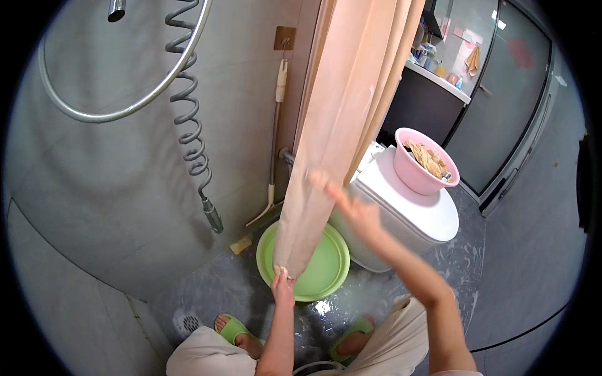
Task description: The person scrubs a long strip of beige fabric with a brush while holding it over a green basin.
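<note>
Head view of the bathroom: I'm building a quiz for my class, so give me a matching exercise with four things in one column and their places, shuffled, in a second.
Things:
1. pink basin
2. green basin
3. left hand
4. squeegee

Places:
A. on the floor beside the toilet
B. hanging from a hook on the wall
C. on the closed toilet lid
D. gripping the curtain's lower edge

Pairs: 1-C, 2-A, 3-D, 4-B. The toilet is white and the curtain is peach.
</note>
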### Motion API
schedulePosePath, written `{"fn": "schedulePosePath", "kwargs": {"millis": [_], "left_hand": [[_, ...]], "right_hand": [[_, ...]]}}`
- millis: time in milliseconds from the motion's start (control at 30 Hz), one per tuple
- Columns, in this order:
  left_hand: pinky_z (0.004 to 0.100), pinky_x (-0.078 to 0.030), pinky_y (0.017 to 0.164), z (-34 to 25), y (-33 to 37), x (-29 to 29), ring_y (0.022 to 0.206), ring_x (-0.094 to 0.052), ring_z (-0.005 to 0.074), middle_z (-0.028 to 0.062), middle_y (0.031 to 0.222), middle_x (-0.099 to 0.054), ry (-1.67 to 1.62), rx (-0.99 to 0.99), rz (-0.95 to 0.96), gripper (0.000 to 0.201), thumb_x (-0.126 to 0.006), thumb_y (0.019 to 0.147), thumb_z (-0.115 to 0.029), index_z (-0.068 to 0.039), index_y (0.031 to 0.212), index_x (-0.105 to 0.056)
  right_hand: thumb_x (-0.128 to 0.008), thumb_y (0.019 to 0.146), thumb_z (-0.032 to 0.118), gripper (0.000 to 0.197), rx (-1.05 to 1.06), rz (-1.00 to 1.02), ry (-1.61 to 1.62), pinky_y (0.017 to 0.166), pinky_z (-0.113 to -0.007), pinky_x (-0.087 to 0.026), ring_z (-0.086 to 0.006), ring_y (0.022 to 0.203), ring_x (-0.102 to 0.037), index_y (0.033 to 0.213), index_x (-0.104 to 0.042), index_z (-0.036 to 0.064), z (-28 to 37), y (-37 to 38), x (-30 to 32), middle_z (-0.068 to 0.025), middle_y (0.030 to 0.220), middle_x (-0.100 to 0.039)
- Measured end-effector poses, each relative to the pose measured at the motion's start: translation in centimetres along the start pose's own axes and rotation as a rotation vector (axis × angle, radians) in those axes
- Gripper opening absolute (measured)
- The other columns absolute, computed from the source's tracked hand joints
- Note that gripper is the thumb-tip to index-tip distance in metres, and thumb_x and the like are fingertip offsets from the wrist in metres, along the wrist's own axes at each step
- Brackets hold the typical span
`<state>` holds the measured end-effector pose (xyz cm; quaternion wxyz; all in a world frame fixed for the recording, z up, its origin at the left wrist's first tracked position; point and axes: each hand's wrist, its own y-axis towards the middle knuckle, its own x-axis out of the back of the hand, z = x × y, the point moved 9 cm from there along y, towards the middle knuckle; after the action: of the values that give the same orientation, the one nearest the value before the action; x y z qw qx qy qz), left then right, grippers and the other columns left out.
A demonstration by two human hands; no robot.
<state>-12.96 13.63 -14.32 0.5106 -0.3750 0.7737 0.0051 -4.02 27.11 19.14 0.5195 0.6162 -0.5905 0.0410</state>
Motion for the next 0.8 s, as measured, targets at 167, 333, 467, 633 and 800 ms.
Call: {"fn": "schedulePosePath", "kwargs": {"millis": [167, 333, 467, 633, 800], "left_hand": [[0.0378, -0.05, 0.085, -0.1, 0.0, 1.0, 0.096, -0.06, 0.0224, 0.0126, 0.109, -0.058, 0.087, -0.027, -0.011, 0.029, -0.059, 0.093, -0.022, 0.002, 0.109, -0.055], [0.0372, -0.05, 0.083, -0.1, -0.2, 0.6, 0.091, -0.06, 0.0219, 0.0117, 0.102, -0.06, 0.059, -0.059, -0.021, 0.025, -0.059, 0.093, -0.022, 0.001, 0.101, -0.056], [0.0361, -0.05, 0.082, 1.1, 0.0, 1.0, 0.089, -0.06, 0.0211, 0.0099, 0.099, -0.06, 0.115, 0.006, 0.003, 0.024, -0.061, 0.092, -0.023, 0.0, 0.097, -0.056], [0.0351, -0.049, 0.082, -0.2, 0.2, 0.7, 0.091, -0.059, 0.0198, 0.0077, 0.098, -0.059, 0.088, -0.049, 0.003, 0.02, -0.061, 0.092, -0.023, -0.003, 0.092, -0.058], [0.0345, -0.048, 0.082, 0.6, -0.7, 2.2, 0.092, -0.059, 0.0184, 0.0067, 0.099, -0.06, 0.108, -0.023, -0.075, 0.02, -0.061, 0.092, -0.023, -0.004, 0.092, -0.059]], "right_hand": [[-0.058, 0.076, 0.01, 0.074, 0.18, 0.068, 0.068, 0.032, -0.029, -0.034, -0.0125, 0.042, -0.041, 0.144, -0.038, 0.0306, 6.1, -5.7, -3.8, -0.0043, 0.064, -0.042], [-0.058, 0.076, 0.005, 0.072, -0.116, -0.237, -0.178, 0.033, -0.03, -0.035, -0.0131, 0.039, -0.041, 0.143, -0.041, 0.027, -7.8, 7.1, 6.3, -0.0015, 0.059, -0.044], [-0.058, 0.079, 0.004, 0.073, -0.114, -0.291, -0.086, 0.033, -0.033, -0.036, -0.0143, 0.04, -0.044, 0.145, -0.037, 0.0266, -7.2, 6.9, 5.6, -0.0027, 0.057, -0.046], [-0.055, 0.078, 0.009, 0.072, 0.138, 0.209, 0.192, 0.029, -0.032, -0.033, -0.013, 0.038, -0.043, 0.144, -0.036, 0.0334, 8.7, -8.4, -5.8, -0.0066, 0.063, -0.045], [-0.058, 0.076, 0.011, 0.071, 0.209, 0.058, 0.06, 0.029, -0.03, -0.034, -0.0114, 0.039, -0.045, 0.142, -0.041, 0.03, 6.1, -5.4, -3.4, -0.0065, 0.066, -0.048]]}}
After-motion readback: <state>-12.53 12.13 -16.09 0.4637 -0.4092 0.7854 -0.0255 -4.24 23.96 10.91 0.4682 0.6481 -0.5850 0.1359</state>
